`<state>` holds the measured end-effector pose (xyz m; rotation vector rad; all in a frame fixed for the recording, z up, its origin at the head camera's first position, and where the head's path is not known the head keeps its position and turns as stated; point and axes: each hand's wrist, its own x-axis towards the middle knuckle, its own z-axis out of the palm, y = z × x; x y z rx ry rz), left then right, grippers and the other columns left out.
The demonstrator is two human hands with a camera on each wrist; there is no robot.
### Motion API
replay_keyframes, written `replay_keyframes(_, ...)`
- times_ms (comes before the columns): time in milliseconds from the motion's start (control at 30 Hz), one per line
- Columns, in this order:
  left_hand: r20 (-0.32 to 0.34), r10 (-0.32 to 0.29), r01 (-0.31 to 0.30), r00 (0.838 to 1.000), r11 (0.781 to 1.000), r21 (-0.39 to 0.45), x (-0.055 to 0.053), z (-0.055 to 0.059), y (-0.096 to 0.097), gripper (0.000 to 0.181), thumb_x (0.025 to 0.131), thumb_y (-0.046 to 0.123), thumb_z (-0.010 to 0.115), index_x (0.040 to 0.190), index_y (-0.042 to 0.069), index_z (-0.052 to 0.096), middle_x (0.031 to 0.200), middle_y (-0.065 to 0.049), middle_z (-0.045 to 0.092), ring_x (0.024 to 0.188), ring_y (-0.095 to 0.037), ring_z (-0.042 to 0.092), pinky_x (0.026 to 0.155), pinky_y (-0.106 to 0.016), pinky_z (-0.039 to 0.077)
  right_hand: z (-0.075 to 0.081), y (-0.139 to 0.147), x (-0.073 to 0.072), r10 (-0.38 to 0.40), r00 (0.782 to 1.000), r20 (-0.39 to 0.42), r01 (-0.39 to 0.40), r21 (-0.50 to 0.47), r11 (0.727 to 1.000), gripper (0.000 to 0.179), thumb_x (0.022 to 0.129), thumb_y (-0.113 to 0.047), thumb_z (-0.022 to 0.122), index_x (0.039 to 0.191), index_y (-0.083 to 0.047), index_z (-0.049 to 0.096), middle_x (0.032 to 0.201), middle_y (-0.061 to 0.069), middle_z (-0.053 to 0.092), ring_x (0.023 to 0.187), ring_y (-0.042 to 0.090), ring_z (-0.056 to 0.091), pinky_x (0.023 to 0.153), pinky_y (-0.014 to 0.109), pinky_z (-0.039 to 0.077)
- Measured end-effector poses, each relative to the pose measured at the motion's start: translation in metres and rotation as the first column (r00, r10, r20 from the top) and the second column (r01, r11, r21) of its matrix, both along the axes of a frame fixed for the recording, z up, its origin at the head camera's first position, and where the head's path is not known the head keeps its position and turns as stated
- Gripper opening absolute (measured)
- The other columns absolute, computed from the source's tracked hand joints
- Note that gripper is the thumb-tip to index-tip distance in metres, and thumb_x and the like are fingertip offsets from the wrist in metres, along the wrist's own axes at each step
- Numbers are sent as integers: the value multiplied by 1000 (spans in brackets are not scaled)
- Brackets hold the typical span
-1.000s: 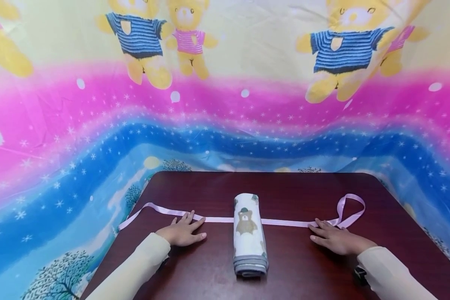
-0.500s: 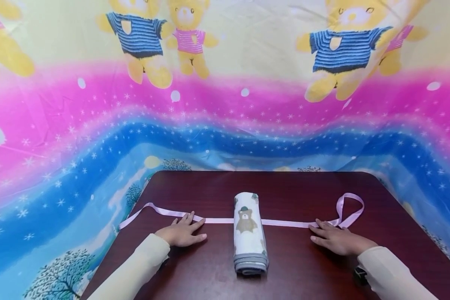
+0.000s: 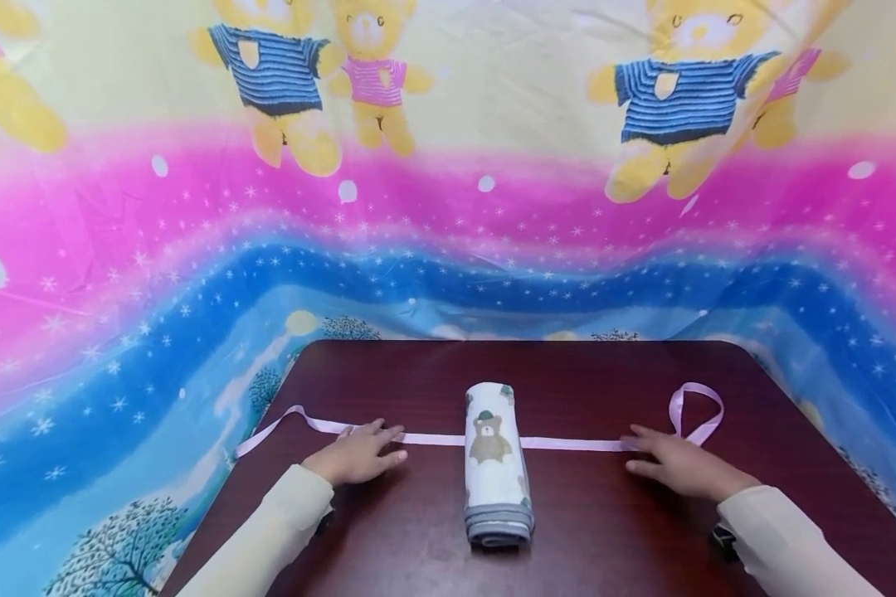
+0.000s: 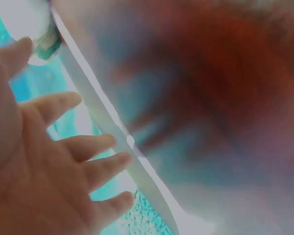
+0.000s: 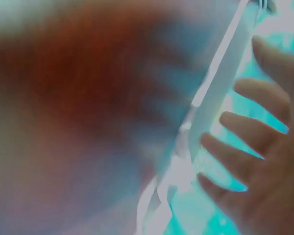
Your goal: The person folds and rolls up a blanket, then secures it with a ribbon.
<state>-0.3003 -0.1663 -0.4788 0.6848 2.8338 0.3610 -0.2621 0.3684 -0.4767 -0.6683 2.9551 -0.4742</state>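
Note:
A pink ribbon (image 3: 433, 440) stretches from left to right across the table and passes beneath a rolled cloth (image 3: 493, 473), white with a bear print and grey edging. My left hand (image 3: 354, 456), fingers spread and straight, hovers over the ribbon left of the roll. On the other side my right hand (image 3: 687, 466) is held the same way, close over the ribbon near its looped end. The left wrist view shows the palm of the left hand (image 4: 44, 156) apart from the ribbon (image 4: 93, 78). In the right wrist view, a gap separates the fingers of the right hand (image 5: 269, 156) from the ribbon (image 5: 218, 58).
The dark red-brown table (image 3: 418, 373) has rounded far corners. A printed curtain (image 3: 448, 215) with teddy bears hangs behind it and along both sides. The ribbon's left end reaches the table's left edge, and its loop (image 3: 705, 385) stands up at the right.
Both hands have lifted from the ribbon, where their fingers pressed it on the table, and drawn slightly outward. The roll and ribbon lie almost as before.

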Motion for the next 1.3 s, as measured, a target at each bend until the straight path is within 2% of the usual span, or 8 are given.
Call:
replay_keyframes(167,-157,19,-10,987,998,58,-21,4,-11,42,98,25,60,133,3,58,129,-18,56,123,-36,49,102,-59,32,12,18,-23,-68,985,-161,65,-25,998,29,86,-5,71,115,1,67,110,17,66,102,38,62,85,55,49)
replay_keyframes(400,-145,50,-47,988,999,21,-39,-1,-29,22,92,20,69,112,10,67,101,-6,60,97,-26,56,89,-52,42,7,36,-46,-36,998,43,35,8,999,23,88,-4,69,111,-5,70,101,6,68,89,22,63,76,45,54)
replay_keyframes(633,-98,35,-38,995,999,-23,-47,-5,-33,12,91,24,70,87,19,60,78,7,50,74,-13,46,74,-43,37,8,57,-55,-36,999,13,33,191,981,4,91,-15,68,93,-12,70,79,-7,60,68,8,55,63,35,51)
replay_keyframes(800,-39,57,-58,998,998,-21,-50,-5,-30,13,91,23,70,85,18,59,73,8,51,70,-12,48,74,-43,34,14,71,-58,-52,999,14,46,303,952,24,92,-38,65,87,-16,72,78,-7,59,77,17,53,74,46,43)
replay_keyframes(900,-21,60,-61,998,998,-18,-50,-4,-30,13,91,22,70,85,18,59,72,8,51,69,-12,49,74,-43,32,14,72,-56,-61,998,21,50,333,942,35,81,-58,69,74,-23,69,74,-9,55,79,18,48,79,50,36)
replay_keyframes(1000,-24,53,-54,998,998,-25,-50,-3,-32,13,91,21,70,83,19,60,71,9,52,68,-11,49,74,-42,30,10,70,-56,-2,1000,24,-5,279,960,34,75,-55,76,62,-28,61,63,-13,49,66,12,44,71,40,39)
replay_keyframes(1133,-13,43,-43,999,999,-23,-50,-2,-33,16,91,19,69,78,21,61,69,9,52,67,-11,49,74,-43,30,4,68,-56,35,997,73,-42,105,994,29,80,-25,80,61,-24,58,58,-13,49,54,6,44,52,28,39)
replay_keyframes(1300,35,52,-53,998,998,43,-53,3,-33,18,91,18,69,77,18,58,69,4,52,64,-14,48,70,-40,38,6,66,-58,-48,985,167,65,-97,993,24,85,-14,72,66,-16,57,66,-6,57,60,12,53,52,29,43)
